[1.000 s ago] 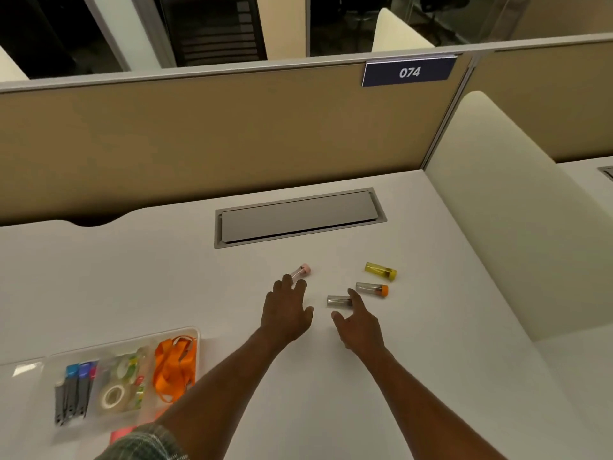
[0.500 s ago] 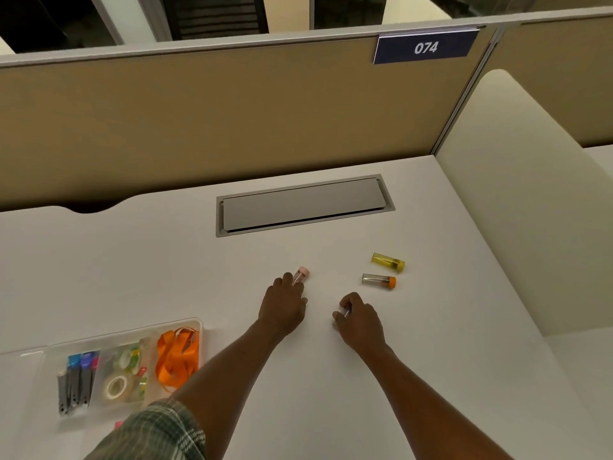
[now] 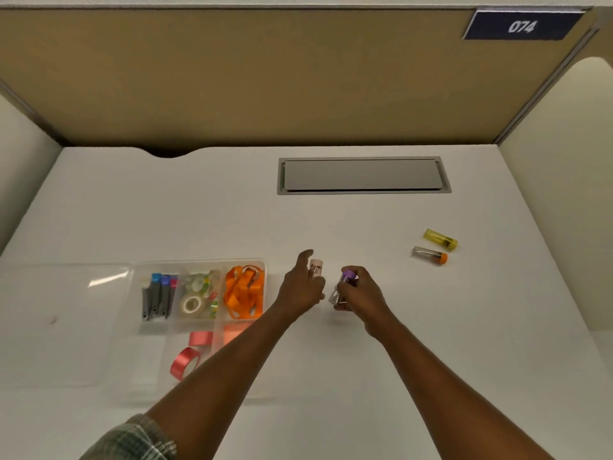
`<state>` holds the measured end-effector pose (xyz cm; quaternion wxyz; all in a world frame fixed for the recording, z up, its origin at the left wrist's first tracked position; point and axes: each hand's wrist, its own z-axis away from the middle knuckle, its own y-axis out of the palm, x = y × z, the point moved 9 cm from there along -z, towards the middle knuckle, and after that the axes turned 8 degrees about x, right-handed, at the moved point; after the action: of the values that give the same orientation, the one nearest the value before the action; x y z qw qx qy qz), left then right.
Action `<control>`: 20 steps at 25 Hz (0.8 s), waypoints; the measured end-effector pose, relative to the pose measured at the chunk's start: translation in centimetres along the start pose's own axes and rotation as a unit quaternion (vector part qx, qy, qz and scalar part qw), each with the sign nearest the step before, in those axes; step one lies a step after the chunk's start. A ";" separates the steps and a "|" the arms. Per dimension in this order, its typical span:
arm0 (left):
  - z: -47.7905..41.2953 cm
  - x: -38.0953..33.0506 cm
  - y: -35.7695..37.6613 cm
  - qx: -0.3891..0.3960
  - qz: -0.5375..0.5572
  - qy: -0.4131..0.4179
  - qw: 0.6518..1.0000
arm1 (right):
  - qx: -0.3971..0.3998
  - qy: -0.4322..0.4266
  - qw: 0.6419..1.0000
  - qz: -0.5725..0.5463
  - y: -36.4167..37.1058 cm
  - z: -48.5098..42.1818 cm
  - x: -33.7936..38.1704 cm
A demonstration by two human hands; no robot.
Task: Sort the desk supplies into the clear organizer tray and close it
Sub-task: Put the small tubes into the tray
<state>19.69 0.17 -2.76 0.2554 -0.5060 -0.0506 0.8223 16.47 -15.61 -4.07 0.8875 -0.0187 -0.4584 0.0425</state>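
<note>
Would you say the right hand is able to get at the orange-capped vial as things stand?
Probably yes for reach: only bare desk lies between the right hand and the orange-capped vial. But its fingers grip the purple-capped vial, so a pick looks doubtful until that is set down.

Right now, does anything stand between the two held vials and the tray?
Nothing visible does. The left hand holds the pink vial, the right hand the purple vial, both right of the tray; its lid lies on its left.
</note>
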 end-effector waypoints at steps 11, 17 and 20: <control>11.5 11.0 -17.7 -0.079 0.210 -0.104 0.969 | 0.227 0.078 0.967 -0.088 24.9 4.3 2.4; 15.8 16.8 -23.4 -0.096 0.165 -0.207 0.959 | 0.294 0.113 0.949 -0.004 35.2 5.7 0.9; 16.4 17.7 -23.9 -0.085 0.182 -0.211 0.957 | 0.315 0.127 0.940 0.035 37.7 5.8 0.2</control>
<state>8.10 32.00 -0.93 0.0411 -0.3416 -0.0805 0.9355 9.65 21.92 -3.28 0.8966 0.2411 -0.3043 0.2128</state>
